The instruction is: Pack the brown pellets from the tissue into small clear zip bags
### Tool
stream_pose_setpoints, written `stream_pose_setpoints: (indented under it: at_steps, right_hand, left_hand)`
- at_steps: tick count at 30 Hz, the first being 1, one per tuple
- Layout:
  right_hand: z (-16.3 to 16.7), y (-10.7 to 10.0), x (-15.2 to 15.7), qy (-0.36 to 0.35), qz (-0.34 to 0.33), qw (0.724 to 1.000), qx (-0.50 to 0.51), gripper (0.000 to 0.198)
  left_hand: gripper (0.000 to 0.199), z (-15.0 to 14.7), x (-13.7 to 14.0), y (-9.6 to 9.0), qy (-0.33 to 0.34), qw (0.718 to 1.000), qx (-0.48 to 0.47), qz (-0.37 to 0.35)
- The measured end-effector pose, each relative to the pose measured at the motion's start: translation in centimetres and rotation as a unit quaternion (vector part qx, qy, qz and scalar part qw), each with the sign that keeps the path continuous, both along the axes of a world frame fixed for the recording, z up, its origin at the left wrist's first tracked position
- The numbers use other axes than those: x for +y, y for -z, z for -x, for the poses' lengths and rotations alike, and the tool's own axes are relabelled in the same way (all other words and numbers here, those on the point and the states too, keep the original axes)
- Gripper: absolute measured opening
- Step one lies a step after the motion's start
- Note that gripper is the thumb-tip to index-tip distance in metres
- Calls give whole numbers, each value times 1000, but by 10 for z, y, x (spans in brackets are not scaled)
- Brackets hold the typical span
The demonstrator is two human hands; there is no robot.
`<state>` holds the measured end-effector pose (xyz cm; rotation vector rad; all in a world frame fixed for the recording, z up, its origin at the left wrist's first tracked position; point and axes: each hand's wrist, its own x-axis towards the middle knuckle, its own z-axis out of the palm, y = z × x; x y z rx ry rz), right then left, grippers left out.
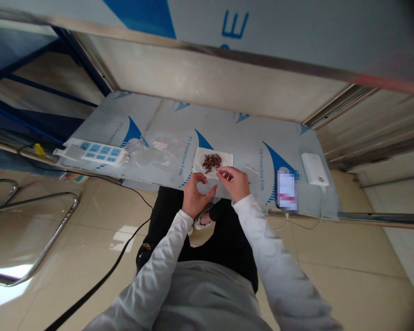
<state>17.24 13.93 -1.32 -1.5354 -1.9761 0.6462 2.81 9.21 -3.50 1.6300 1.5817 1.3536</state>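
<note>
Apparently much remains, with brown pieces (211, 162) heaped on a white sheet (197, 160) just beyond the curved left hand (196, 196) and pinching right hand (235, 184), though what is done, or whether either grasps anything, I cannot tell.

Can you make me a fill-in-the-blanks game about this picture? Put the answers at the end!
1. The left hand and right hand are close to a pile of small dark pieces lying on a square whose colour is ______.
2. The words printed on the table say "PE Protective ______".
3. The power strip is on the person's ______ side.
4. The phone is on the person's ______ side.

Missing words: white; Film; left; right.
</note>
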Motion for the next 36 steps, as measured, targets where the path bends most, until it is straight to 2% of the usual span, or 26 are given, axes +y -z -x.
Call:
stream_pose_setpoints:
  at_steps: [2, 5, 7, 10, 12, 15, 18, 20, 23, 27, 30, 33, 34, 36]
  right_hand:
    - [-4, 24, 21, 32, 32, 995, -90, 19]
    - [-4, 52, 46, 30, 38, 989, -143, 17]
    - [-2, 62, 55, 21, 30, 988, -152, 14]
    - [1, 63, 61, 12, 23, 986, -163, 15]
    - [1, 55, 59, 5, 18, 987, -162, 14]
    - [3, 31, 39, 7, 0, 992, -128, 13]
    - [11, -3, -1, 33, -49, 998, 32, 21]
    - [19, -23, -27, 13, -71, 993, 92, 17]
    - [28, -38, -50, -46, -96, 993, 57, 11]
    - [25, -39, -54, -63, -111, 992, -9, 14]
    - [13, -42, -51, -73, -81, 994, 17, 14]
    - [-1, -54, -47, -106, -28, 992, 60, 11]
    - [-5, -60, -46, -116, -13, 991, 64, 11]
    - [-12, -71, -45, -131, 7, 990, 59, 11]
  left_hand:
    - [33, 3, 0, 0, -10, 1000, 3, 0]
    - [33, 6, -1, 0, -15, 1000, 10, 1]
    - [33, 7, -2, 1, -17, 1000, 15, 2]
    - [35, 8, -2, 2, -18, 1000, 17, 9]
    - [35, 8, -1, 2, -16, 1000, 15, 13]
    - [34, 7, 1, 2, -13, 1000, 12, 13]
    - [34, 4, 2, -1, 0, 1000, 6, 9]
    - [34, 1, 2, -3, 14, 1000, -8, 7]
    - [33, -2, 0, -8, 31, 999, -24, -2]
    - [38, -2, -3, -14, 45, 998, -38, -14]
    - [52, 2, -6, -22, 66, 997, -39, -21]
    - [65, 11, -13, -34, 128, 988, -82, -1]
    - [60, 14, -16, -38, 146, 982, -120, 15]
    - [35, 19, -20, -44, 142, 969, -196, 50]
